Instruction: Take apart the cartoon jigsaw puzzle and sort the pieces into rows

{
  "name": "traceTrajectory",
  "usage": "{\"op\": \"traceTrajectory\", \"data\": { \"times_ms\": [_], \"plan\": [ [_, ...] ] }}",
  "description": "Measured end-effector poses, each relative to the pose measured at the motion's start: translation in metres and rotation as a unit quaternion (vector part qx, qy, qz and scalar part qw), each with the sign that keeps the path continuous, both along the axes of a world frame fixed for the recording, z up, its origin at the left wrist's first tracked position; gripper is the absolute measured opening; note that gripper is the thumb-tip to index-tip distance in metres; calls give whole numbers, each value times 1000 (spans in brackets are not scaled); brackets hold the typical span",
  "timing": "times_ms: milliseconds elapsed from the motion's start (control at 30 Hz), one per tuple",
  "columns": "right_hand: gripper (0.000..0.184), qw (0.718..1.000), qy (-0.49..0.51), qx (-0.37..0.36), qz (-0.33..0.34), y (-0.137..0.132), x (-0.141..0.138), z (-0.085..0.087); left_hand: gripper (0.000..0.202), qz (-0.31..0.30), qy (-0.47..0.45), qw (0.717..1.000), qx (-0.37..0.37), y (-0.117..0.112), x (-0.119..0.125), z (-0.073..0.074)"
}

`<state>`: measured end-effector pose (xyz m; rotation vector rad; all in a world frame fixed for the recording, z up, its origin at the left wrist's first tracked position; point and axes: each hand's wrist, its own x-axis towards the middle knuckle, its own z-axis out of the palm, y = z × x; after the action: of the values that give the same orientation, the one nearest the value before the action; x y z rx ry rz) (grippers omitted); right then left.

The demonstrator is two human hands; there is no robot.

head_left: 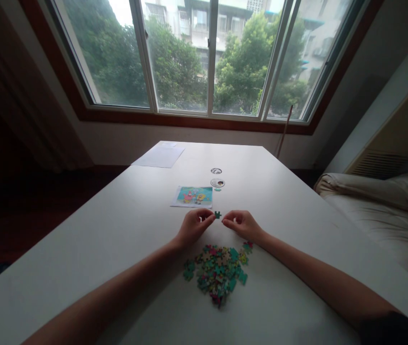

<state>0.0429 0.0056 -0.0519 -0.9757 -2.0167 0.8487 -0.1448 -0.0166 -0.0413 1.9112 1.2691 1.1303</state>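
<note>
A small green puzzle piece (217,214) is pinched at the fingertips of my left hand (194,225), just above the white table (118,230). My right hand (242,224) is curled beside it, its fingertips a short gap to the right of the piece; whether it holds anything is unclear. A heap of several loose colourful puzzle pieces (218,273) lies on the table just in front of both hands. Beyond the hands lies a cartoon reference picture (193,196).
Two small round lids or discs (217,182) and a lone puzzle piece lie past the picture. A sheet of paper (159,155) rests at the table's far left. A bed with pale bedding (379,201) stands to the right. Large windows fill the far wall.
</note>
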Motion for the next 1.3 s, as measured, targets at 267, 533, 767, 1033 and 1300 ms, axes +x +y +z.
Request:
{"op": "traceTrajectory", "data": {
  "times_ms": [267, 533, 767, 1033, 1300],
  "plan": [
    [24, 1000, 13, 1, -6, 0, -1, -2, 19, -34, 40, 998, 17, -6, 6, 2],
    [22, 1000, -23, 18, -5, -1, -2, -1, 14, -48, 46, 998, 17, -7, 5, 4],
    [23, 988, -15, 144, -56, -8, 2, 6, 18, -54, 16, 998, -22, -1, 1, 2],
    [25, 962, -105, 251, -31, -9, 6, 6, 19, -74, 3, 997, -36, 0, -2, 2],
    [22, 952, -118, 282, -20, -9, 7, 7, 19, -80, 12, 996, -29, -3, 0, 3]
  ]
}}
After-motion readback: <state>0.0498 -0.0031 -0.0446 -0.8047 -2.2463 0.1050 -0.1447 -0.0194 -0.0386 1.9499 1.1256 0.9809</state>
